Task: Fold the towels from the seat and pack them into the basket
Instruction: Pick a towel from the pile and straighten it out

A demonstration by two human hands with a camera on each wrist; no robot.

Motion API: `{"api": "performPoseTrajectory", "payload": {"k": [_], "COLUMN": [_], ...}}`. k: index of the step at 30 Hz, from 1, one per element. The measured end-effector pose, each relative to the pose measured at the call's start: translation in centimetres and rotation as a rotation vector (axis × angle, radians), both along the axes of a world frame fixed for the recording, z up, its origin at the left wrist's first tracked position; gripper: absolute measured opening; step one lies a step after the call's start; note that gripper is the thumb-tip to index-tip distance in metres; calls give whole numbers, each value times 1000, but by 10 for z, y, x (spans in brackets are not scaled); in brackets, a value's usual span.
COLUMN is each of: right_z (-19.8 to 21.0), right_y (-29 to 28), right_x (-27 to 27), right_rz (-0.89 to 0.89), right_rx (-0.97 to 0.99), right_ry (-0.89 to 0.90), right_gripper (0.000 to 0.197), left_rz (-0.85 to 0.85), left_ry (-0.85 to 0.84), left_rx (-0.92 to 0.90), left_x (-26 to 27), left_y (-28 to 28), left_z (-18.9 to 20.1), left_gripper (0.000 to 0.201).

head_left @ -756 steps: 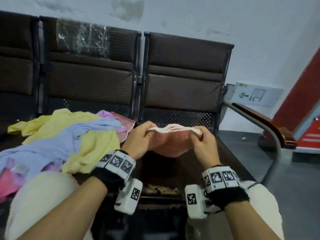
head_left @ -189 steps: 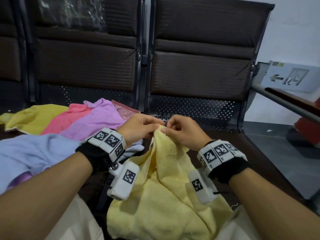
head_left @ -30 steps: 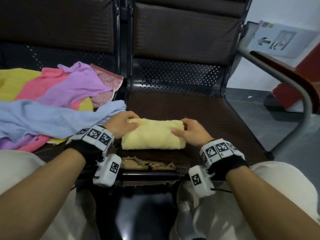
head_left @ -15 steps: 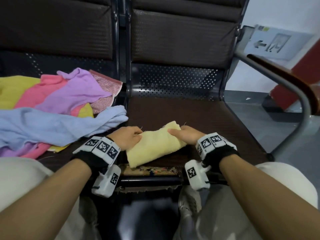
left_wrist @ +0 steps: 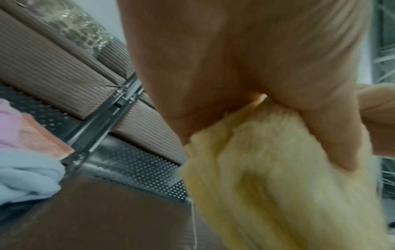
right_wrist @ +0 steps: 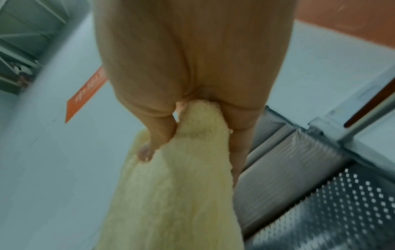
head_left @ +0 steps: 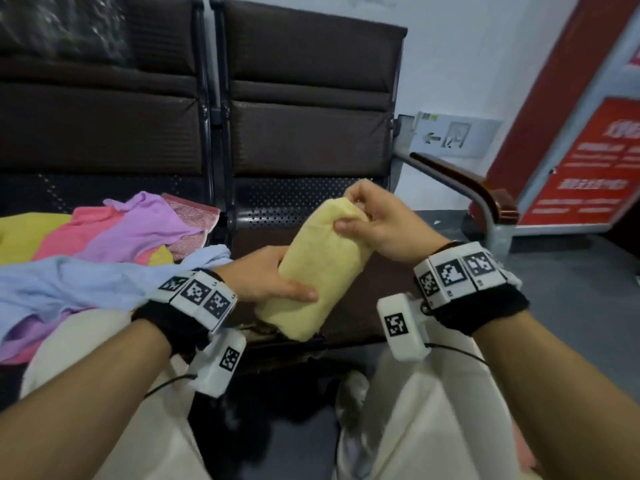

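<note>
The head view is dim and evenly lit, with soft shadows beneath the dark brown perforated metal seat point(head_left: 294, 209) and between the person's legs. Straight lines bow toward the edges from the wide lens. Clear plastic wrap on the neighbouring backrest point(head_left: 65, 26) catches faint glare. Both wrist views are soft and motion-blurred; the folded pale yellow terry towel point(left_wrist: 278, 186) smears, and the grey floor point(right_wrist: 53, 169) streaks.

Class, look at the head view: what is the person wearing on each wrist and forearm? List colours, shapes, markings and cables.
Both forearms are bare, without sleeves. Each wrist has a black band topped by white blocks printed with black square codes. A white box with one such code hangs under each wrist, and a thin black cable trails from it. The left hand and right hand are ungloved.
</note>
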State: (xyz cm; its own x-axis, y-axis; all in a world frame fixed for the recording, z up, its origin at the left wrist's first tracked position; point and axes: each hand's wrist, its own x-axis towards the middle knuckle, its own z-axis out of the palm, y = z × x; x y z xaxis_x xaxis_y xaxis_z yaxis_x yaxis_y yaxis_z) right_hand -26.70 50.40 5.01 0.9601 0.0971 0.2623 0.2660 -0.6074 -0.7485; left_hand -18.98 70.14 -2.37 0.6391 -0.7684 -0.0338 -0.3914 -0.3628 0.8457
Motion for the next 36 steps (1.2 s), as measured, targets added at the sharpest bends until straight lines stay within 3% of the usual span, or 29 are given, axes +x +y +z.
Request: {"api": "performPoseTrajectory", "payload": {"k": [7, 12, 14, 17, 21, 26, 31, 36], "right_z": [27, 1, -18, -57, -125, -227, -310, -359], "right_y": [-79, -148, -174, -213, -250, -269, -272, -273], "right_x": [-78, -140, -167, -208, -260, -308, -329, -322], "right_rz": [-383, -731, -842, -998, -1155, -1288, -1339, -1272], "right_rx": [171, 344, 409, 443, 441, 421, 376, 255], "right_ry": [-217, -381, -414, -383, -231, 73, 414, 664], "right_gripper": [24, 26, 25, 18, 18, 23, 29, 42], "left_rz": [-30, -152, -234, -390, -585, -701, -799, -855], "left_ry": [-239, -401, -424, -413, -344, -161, -75, 65], "left_rx": [17, 127, 185, 277, 343, 564, 770, 785], "left_x": [-49, -91, -109, -140, -173, -207, -233, -230], "left_y": [-73, -169, -210, -267, -319, -358, -368, -367], "left_z": [54, 77, 70, 42, -23, -125, -200, -235], "left_gripper": [11, 10, 24, 31, 16, 35, 53, 37]}}
